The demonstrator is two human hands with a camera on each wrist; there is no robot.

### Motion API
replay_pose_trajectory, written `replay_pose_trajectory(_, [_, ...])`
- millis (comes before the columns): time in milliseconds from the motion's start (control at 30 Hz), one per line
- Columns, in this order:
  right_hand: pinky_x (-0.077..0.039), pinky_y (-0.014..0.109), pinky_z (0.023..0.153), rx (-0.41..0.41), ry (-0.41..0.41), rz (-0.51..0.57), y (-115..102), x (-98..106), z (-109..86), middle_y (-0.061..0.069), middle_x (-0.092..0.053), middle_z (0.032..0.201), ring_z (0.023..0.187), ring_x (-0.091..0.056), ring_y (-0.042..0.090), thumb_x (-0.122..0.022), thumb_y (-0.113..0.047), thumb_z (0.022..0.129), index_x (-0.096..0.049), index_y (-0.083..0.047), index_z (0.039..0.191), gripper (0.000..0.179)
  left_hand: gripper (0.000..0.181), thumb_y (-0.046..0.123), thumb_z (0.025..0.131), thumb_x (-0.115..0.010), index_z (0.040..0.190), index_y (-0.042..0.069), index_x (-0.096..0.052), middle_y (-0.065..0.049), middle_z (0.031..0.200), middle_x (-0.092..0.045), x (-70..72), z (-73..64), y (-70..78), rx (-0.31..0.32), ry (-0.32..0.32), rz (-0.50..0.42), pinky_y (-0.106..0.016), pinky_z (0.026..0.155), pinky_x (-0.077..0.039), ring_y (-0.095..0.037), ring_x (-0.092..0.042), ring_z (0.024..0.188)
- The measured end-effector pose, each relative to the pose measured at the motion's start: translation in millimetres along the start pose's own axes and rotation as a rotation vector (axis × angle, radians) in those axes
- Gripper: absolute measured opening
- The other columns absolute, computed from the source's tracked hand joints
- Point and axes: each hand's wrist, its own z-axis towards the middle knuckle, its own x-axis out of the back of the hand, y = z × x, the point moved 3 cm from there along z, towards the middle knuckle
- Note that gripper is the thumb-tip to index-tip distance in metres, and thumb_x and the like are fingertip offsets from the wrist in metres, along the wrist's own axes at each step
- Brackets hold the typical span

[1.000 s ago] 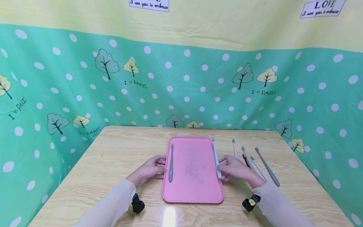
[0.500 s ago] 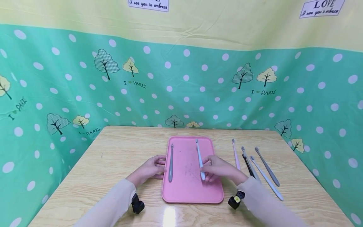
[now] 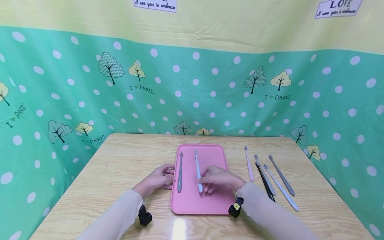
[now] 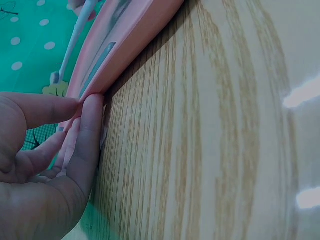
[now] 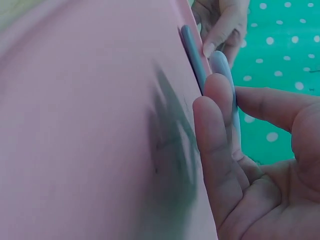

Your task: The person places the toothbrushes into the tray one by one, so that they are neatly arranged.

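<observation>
A pink tray (image 3: 207, 206) lies on the table. A grey toothbrush (image 3: 180, 175) rests in it along the left side. My left hand (image 3: 157, 180) holds the tray's left edge; the left wrist view shows its thumb and a finger (image 4: 89, 135) pinching the rim. Over the tray, my right hand (image 3: 217, 178) pinches a light blue toothbrush (image 3: 197, 165) near its handle end, with the head pointing away from me. In the right wrist view that toothbrush (image 5: 220, 64) appears between thumb and fingers, above the tray surface.
Right of the tray, several toothbrushes lie on the wooden table (image 3: 135, 146): a pink one (image 3: 249, 165), a black one (image 3: 264, 181), a light blue one (image 3: 283, 190) and grey ones, including the rightmost (image 3: 282, 176). A green dotted curtain (image 3: 204, 110) hangs behind.
My right hand has carried the light blue toothbrush leftward from the tray's right edge to over its middle, near the grey toothbrush. The left hand has stayed at the tray's edge.
</observation>
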Motion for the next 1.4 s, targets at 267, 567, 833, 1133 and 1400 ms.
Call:
replay_pose_trajectory(267, [-0.063, 0.033, 0.059, -0.028, -0.015, 0.002, -7, -16, 13.9, 0.016, -0.071, 0.077, 0.061, -0.068, 0.018, -0.071, -0.017, 0.091, -0.058, 0.002, 0.105, 0.027, 0.067, -0.002, 0.088, -0.067, 0.149, -0.001, -0.039, -0.021, 0.125, -0.049, -0.9, -1.1, 1.0, -0.003, -0.001, -0.007, -0.04, 0.08, -0.063, -0.028, -0.062, 0.099])
replay_pose_trajectory(567, [-0.063, 0.031, 0.057, -0.043, -0.029, 0.033, -12, -29, 24.3, 0.015, -0.07, 0.074, 0.059, -0.067, 0.016, -0.071, -0.014, 0.092, -0.062, 0.002, 0.1, 0.02, 0.069, -0.007, 0.086, -0.065, 0.149, -0.005, -0.037, -0.023, 0.127, -0.049, -0.5, -0.3, 1.6, -0.02, 0.001, -0.03, -0.042, 0.08, -0.063, -0.028, -0.061, 0.1])
replay_pose_trajectory(833, [-0.061, 0.028, 0.053, -0.061, -0.006, 0.041, -13, -36, 30.3, 0.014, -0.07, 0.073, 0.058, -0.067, 0.016, -0.072, -0.012, 0.091, -0.065, 0.002, 0.095, 0.016, 0.069, -0.007, 0.086, -0.065, 0.149, -0.005, -0.037, -0.024, 0.128, -0.048, 0.3, 1.6, 0.7, -0.016, -0.011, -0.032, -0.041, 0.081, -0.063, -0.028, -0.06, 0.102])
replay_pose_trajectory(1133, [-0.062, 0.028, 0.054, -0.057, 0.007, 0.05, -10, -37, 38.9, 0.015, -0.071, 0.074, 0.058, -0.067, 0.015, -0.072, -0.013, 0.091, -0.065, 0.001, 0.094, 0.015, 0.067, -0.005, 0.088, -0.064, 0.149, -0.003, -0.037, -0.023, 0.127, -0.048, -0.5, -1.6, 3.0, -0.01, -0.012, -0.016, -0.041, 0.083, -0.062, -0.029, -0.061, 0.102])
replay_pose_trajectory(1400, [-0.061, 0.027, 0.054, -0.072, 0.025, 0.068, -7, -38, 42.1, 0.016, -0.071, 0.077, 0.06, -0.068, 0.017, -0.074, -0.013, 0.09, -0.064, 0.001, 0.097, 0.019, 0.068, -0.003, 0.089, -0.064, 0.15, -0.002, -0.036, -0.022, 0.128, -0.047, 0.6, -2.0, 2.2, -0.01, -0.016, -0.008, -0.041, 0.084, -0.062, -0.028, -0.061, 0.102])
